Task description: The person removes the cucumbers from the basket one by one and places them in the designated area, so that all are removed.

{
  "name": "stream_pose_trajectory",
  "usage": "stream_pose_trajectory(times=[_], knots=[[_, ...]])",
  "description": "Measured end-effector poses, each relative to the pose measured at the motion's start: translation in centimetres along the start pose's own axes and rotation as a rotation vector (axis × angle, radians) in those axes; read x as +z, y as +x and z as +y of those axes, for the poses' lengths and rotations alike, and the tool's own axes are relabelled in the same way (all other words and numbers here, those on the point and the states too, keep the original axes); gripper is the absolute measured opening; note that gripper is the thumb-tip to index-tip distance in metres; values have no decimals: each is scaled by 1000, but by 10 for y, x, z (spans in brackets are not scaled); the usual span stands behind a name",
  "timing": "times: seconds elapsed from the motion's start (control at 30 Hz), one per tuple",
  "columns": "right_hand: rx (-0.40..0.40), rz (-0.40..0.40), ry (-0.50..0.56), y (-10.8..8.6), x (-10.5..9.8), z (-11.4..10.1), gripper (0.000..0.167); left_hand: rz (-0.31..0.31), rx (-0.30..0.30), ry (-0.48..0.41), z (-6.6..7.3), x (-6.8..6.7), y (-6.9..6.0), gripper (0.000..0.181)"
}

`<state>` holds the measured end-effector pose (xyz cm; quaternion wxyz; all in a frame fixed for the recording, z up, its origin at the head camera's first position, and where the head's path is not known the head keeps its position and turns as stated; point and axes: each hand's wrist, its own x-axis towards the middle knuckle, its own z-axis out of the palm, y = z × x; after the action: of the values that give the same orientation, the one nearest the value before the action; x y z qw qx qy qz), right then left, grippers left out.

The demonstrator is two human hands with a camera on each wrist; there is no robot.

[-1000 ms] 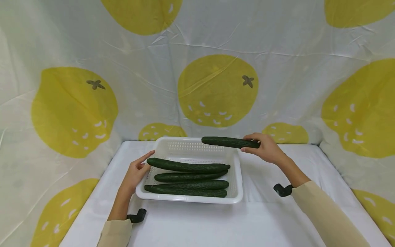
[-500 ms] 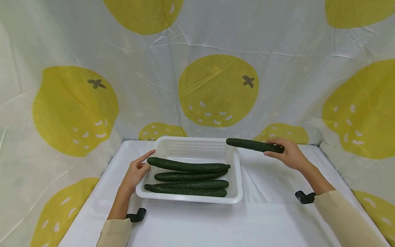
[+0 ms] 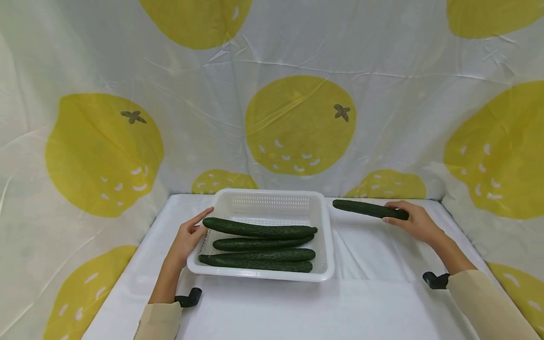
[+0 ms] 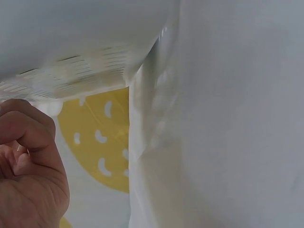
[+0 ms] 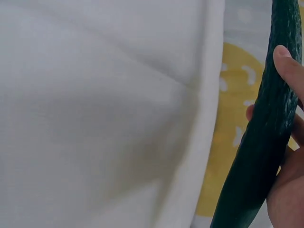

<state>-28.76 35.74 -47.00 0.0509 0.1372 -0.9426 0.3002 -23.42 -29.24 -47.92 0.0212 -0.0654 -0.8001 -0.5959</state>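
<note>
My right hand (image 3: 414, 221) grips a dark green cucumber (image 3: 361, 208) near its right end, holding it above the table to the right of the basket. In the right wrist view, the thumb lies across the cucumber (image 5: 266, 128) and a fingertip shows on its other side. At the left side of the white plastic basket (image 3: 259, 273), my left hand (image 3: 187, 241) holds the rim, one finger stretched along it. The left wrist view shows curled fingers (image 4: 28, 126) against the slotted basket wall (image 4: 90, 71). Several cucumbers (image 3: 263, 230) lie crosswise inside the basket.
A white cloth covers the table (image 3: 263, 311). Behind and at both sides hangs a pale curtain (image 3: 204, 127) printed with yellow lemons. Each wrist wears a black camera mount.
My right hand has carried the cucumber rightward, from over the basket's far right corner to beside the basket, and slightly lower. My left hand and the basket have stayed put.
</note>
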Motion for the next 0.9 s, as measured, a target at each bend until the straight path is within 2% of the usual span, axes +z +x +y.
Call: stream_pose_trajectory(times=[0.43,0.9], knots=[[1,-80,0,3,11,27,54,-13,12,-46,-1,-2,-1,59],[-52,-91,-10,16,29,40,48,-3,2,-44,-2,0,-1,60]])
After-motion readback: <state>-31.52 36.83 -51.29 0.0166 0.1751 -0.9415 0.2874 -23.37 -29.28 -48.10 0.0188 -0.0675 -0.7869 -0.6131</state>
